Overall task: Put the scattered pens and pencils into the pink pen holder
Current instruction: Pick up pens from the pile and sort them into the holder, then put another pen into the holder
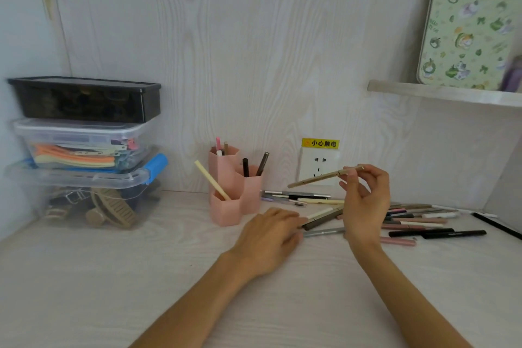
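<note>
Pens are lying loose on the desk to the right of the holder, most of them waiting to be stowed; the task is judged to be in its early part. Holder, a cluster of pink hexagonal plastic tubes of stepped heights, is standing near the wall and already carrying about six slim sticks, one cream stick leaning out of the lowest tube. Right hand is pinching a tan pencil by its end, raised above the pile and pointing toward the holder. Left hand is resting palm-down, its fingertips closing on a grey-brown pen; whether it is gripped cannot be told. Desk and wall are showing pale wood grain; stacked clear and dark plastic boxes are standing at left.
</note>
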Demonstrator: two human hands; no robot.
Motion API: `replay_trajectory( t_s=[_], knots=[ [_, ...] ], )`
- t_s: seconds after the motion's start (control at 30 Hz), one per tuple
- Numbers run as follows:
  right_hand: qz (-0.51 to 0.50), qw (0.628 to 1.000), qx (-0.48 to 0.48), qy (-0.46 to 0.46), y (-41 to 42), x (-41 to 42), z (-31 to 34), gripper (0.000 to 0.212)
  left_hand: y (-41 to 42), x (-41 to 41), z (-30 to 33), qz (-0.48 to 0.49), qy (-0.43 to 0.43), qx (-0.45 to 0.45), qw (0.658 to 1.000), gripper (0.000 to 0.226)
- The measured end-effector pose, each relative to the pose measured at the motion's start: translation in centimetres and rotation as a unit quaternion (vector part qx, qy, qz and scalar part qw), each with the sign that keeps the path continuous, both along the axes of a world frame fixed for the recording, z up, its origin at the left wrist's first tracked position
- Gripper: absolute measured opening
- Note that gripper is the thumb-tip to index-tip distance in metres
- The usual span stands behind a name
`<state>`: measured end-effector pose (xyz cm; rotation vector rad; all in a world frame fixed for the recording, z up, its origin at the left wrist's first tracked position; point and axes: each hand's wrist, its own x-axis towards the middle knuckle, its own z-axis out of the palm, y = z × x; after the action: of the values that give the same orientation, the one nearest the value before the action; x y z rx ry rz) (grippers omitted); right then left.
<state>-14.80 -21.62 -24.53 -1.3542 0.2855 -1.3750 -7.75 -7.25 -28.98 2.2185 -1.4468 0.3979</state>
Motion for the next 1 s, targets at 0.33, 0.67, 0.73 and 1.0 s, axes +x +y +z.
replay_trajectory(
  t_s=[0.33,0.67,0.73,1.0],
  knots=[
    [0.062,0.993,0.036,-0.092,3.8,2.7,4.6,0.014,3.4,1.4,1.5,0.072,0.093,0.022,0.993,0.028],
    [0.006,0.968,-0.227,0.105,8.2,8.6,6.0,0.016,8.6,3.7,3.7,0.088,0.248,0.093,0.96,0.016],
    [-0.033,0.947,-0.28,0.157,8.0,9.2,5.9,0.018,9.0,3.9,3.8,0.103,0.267,0.101,0.953,0.016],
    [0.009,0.834,-0.457,0.308,6.8,11.1,5.6,0.032,9.8,4.4,3.7,0.156,0.257,0.128,0.945,0.025]
  ],
)
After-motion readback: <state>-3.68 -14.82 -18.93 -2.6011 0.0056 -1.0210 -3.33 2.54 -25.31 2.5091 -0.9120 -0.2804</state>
